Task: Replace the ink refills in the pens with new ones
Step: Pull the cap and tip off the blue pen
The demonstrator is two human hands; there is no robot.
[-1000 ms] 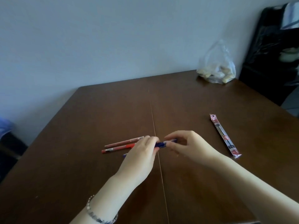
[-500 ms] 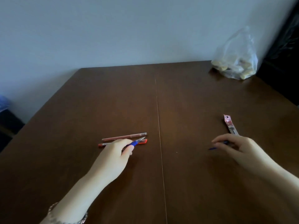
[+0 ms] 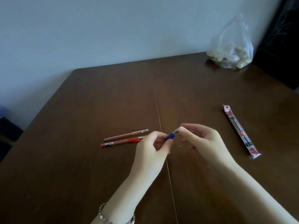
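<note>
My left hand (image 3: 152,152) holds a blue pen (image 3: 170,136) by its blue grip, with the tip end pointing up and right. My right hand (image 3: 203,139) pinches that tip end with thumb and forefinger. The rest of the pen barrel is hidden behind my left hand. To the left on the brown table (image 3: 80,159) lie a red pen (image 3: 123,142) and, just behind it, a thin red refill tube (image 3: 126,135). A packaged refill in a red and clear wrapper (image 3: 239,131) lies to the right of my hands.
A clear plastic bag (image 3: 231,50) holding pale lumps sits at the table's far right corner, by the wall. A seam (image 3: 161,126) runs down the middle of the table under my hands. Dark furniture stands beyond the right edge.
Half a second ago my hands were apart, the right one near the packaged refill. Now the right hand has come back to the centre and pinches the tip end of the blue pen.
</note>
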